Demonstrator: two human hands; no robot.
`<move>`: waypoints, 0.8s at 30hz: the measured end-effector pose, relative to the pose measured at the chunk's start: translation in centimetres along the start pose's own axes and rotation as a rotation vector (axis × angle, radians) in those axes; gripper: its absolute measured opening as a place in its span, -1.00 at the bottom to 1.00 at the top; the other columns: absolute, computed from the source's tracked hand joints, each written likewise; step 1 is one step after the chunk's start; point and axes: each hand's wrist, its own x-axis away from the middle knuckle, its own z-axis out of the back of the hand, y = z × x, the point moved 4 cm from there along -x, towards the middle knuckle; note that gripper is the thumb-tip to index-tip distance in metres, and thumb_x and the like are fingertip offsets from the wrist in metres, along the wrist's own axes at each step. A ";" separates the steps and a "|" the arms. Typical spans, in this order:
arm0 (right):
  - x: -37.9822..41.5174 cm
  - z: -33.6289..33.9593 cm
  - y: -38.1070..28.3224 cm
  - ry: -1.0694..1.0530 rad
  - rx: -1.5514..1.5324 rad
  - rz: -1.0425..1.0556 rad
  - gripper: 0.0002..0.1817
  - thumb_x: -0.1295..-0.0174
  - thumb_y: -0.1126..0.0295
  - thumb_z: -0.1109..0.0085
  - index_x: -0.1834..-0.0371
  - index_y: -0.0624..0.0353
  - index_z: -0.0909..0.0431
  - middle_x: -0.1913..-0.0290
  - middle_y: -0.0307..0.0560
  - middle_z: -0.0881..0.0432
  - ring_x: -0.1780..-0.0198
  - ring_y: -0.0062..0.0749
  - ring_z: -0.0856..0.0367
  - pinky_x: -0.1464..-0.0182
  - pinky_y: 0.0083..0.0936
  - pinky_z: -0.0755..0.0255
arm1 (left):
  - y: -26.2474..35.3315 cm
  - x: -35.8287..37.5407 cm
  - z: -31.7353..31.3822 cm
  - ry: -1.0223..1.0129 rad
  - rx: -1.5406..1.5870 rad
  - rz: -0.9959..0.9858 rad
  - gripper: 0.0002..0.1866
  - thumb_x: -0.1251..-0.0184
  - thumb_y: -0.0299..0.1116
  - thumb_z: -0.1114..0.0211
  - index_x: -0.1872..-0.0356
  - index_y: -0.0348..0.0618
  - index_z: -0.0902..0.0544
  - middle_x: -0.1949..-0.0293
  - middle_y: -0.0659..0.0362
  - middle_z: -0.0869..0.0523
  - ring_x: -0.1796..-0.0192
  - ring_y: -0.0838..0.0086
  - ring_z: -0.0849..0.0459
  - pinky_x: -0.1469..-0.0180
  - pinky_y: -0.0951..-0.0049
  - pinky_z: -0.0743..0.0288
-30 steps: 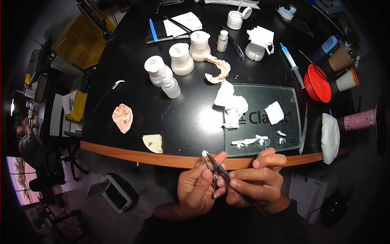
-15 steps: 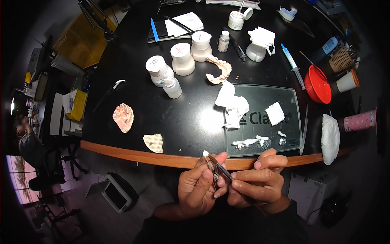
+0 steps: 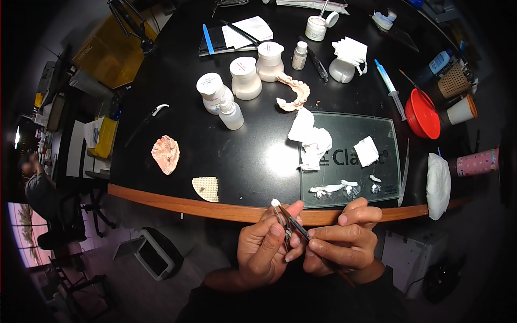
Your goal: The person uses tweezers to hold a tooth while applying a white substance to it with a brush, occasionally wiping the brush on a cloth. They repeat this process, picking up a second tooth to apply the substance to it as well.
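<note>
My left hand (image 3: 262,246) is closed around thin metal tweezers (image 3: 280,219), just in front of the table's wooden edge. A small white piece (image 3: 276,203) sits at the tweezers' tip. To the right, my right hand (image 3: 344,239) pinches a slim dark brush (image 3: 299,229), whose tip points up and left toward the white piece. Whether the brush touches the piece is too small to tell. Beyond my hands lies a glass slab (image 3: 350,134) bearing a white strip (image 3: 331,187) and folded tissue (image 3: 367,151).
Pink dental casts (image 3: 165,155) lie on the black table, behind a beige textured pad (image 3: 205,189). White-lidded jars (image 3: 246,78) and a dropper bottle (image 3: 231,115) stand mid-table. A red bowl (image 3: 421,114) and syringe (image 3: 390,89) are right. A person (image 3: 40,185) sits far left.
The view has shifted slightly, so the table items appear a little further right. My hands keep almost the same pose, still holding the tweezers and the brush.
</note>
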 end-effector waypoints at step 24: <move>0.5 0.2 0.2 -0.004 -0.008 0.004 -0.83 -0.12 0.21 -0.56 0.23 -0.18 -0.80 0.24 -0.56 -0.76 0.07 -0.52 -0.34 0.23 -0.59 -0.23 | -0.1 0.1 -0.1 0.034 -0.017 -0.035 -0.59 -0.65 -0.48 -0.02 -0.38 -0.51 -0.41 -0.10 0.03 -0.58 0.14 0.56 -0.51 0.26 0.58 -0.43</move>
